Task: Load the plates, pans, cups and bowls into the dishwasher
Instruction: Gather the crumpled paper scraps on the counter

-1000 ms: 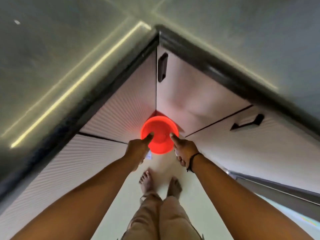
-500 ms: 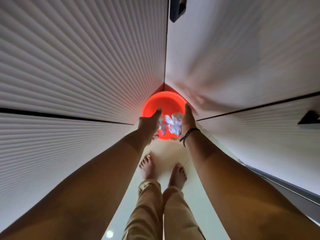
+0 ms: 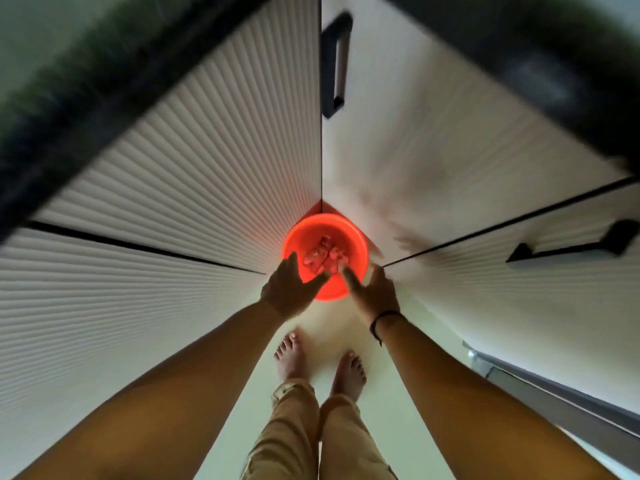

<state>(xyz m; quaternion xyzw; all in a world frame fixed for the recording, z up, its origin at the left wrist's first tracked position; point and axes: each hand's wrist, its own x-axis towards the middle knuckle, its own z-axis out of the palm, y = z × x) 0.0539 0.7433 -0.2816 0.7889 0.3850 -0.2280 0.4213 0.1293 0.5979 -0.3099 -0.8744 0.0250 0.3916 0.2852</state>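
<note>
Both hands are extended over the red tub (image 3: 325, 258) that sits on the floor (image 3: 349, 327) in the inside corner where two runs of cabinets meet. Left hand (image 3: 289, 289) has relaxed, spread fingers reaching over the near rim and holds nothing. Right hand (image 3: 372, 292) is likewise loose, index finger pointing into the tub, with a dark wristband (image 3: 382, 322) behind it; it grips nothing.

Largest surfaces first: ribbed cabinet fronts (image 3: 194, 188) fill the left side, a smoother cabinet door (image 3: 433, 140) with a vertical black handle (image 3: 334, 64) fills the upper right, and a drawer front carries a horizontal handle (image 3: 571, 247). Dark countertop edges run along the top corners. Bare feet (image 3: 292, 355) stand just short of the tub.

Change: half a second ago both hands gripped the tub rim; a second ago they held it off the floor. It is now set down and released. Its small, blurred contents cannot be identified.

Judgement: this is a set-aside step. No dishwasher, plates, pans, cups or bowls are visible, so loading has not visibly begun.
</note>
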